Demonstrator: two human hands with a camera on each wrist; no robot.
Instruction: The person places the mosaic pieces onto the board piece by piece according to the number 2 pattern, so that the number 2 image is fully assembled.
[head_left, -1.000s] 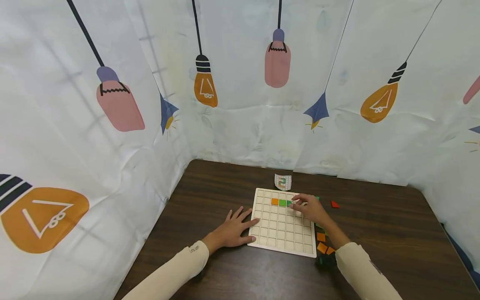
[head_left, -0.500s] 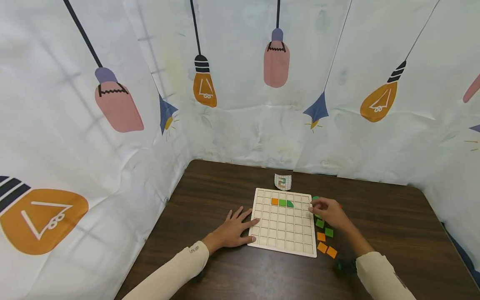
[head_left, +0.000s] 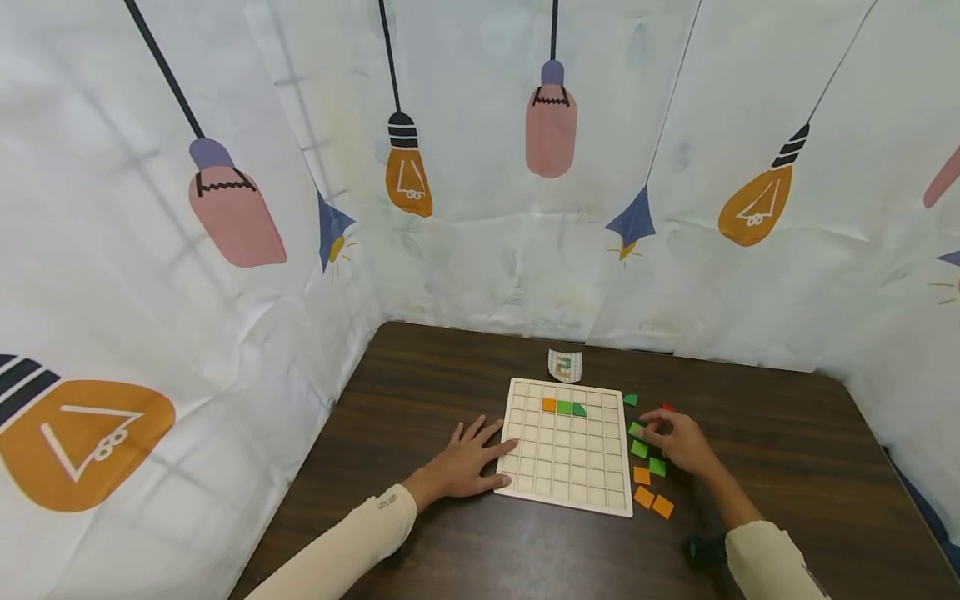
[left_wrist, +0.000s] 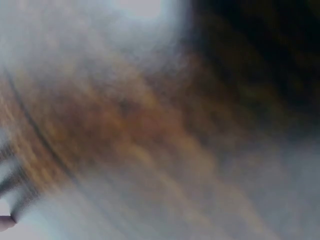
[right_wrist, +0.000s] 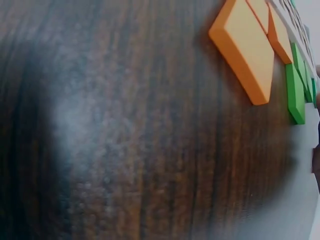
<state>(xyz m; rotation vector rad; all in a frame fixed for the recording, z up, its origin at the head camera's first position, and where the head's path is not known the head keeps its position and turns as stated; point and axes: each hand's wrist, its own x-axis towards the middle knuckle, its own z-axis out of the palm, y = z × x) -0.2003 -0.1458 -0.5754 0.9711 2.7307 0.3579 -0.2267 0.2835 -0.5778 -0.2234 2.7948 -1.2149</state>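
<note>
A pale gridded board (head_left: pixel 555 475) lies on the table; an orange square tile (head_left: pixel 549 405), a green square tile (head_left: pixel 564 407) and a dark green rounded tile (head_left: pixel 580 409) sit in a row in its upper cells. My left hand (head_left: pixel 465 460) lies flat with fingers spread, its thumb and index finger touching the board's left edge. Right of the board, the thumb and fingertips of my right hand (head_left: pixel 681 440) pinch the right side of another green square tile (head_left: pixel 635 429), low at the table. The left wrist view is blurred.
Loose green tiles (head_left: pixel 657 467) and orange tiles (head_left: pixel 663 506) lie right of the board. A dark green rounded tile (head_left: pixel 631 400) and a partly hidden red tile (head_left: pixel 667 407) are farther back. A printed pattern card (head_left: pixel 565 366) stands behind the board, on the dark wooden table (head_left: pixel 450 367).
My right hand has left the dark green rounded tile on the board, moved right off it, then down to the loose green tiles. My left hand has stayed in place.
</note>
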